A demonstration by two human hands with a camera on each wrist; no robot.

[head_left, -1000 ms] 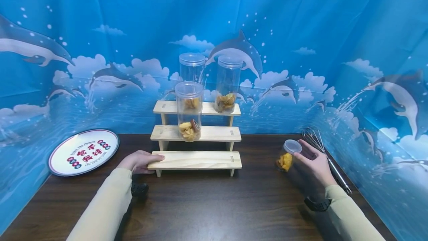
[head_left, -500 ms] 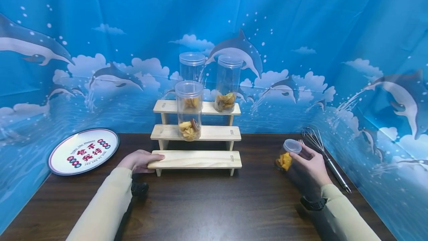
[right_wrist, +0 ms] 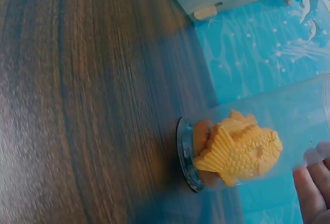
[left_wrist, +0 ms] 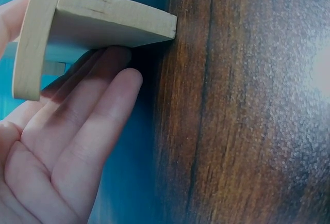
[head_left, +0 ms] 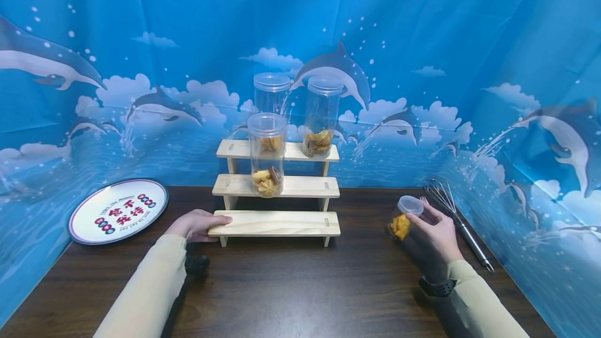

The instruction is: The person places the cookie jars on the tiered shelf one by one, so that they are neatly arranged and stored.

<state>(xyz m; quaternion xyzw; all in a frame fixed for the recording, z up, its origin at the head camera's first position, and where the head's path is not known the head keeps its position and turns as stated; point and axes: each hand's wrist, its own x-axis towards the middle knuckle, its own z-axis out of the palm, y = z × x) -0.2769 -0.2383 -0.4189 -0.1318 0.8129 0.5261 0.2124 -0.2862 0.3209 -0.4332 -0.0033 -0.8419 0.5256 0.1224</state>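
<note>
My left hand point(head_left: 197, 225) grips the left end of the lowest step of a wooden three-step display rack point(head_left: 281, 223), thumb on top. In the left wrist view its fingers point(left_wrist: 87, 131) lie beneath the board. On the right, my right hand point(head_left: 439, 231) holds a clear lidded jar point(head_left: 410, 206) near its top. Inside that jar, the right wrist view shows an orange fish-shaped pastry point(right_wrist: 247, 149). The jar's base is at the dark tabletop; whether it touches cannot be told. Much of the right hand is out of the right wrist view.
On the rack stand several tall cookie jars: a front jar point(head_left: 266, 155) on the middle step, a back-left jar point(head_left: 271, 87) and a back-right jar point(head_left: 323, 119) on top. A whisk point(head_left: 462, 223) lies at right, fork tines point(head_left: 424, 200) beside my hand. A plate point(head_left: 117, 212) leans at left.
My right hand has shifted slightly left around the jar's upper part, uncovering the fork tines behind it. My left hand stays on the rack, and the jars keep their places.
</note>
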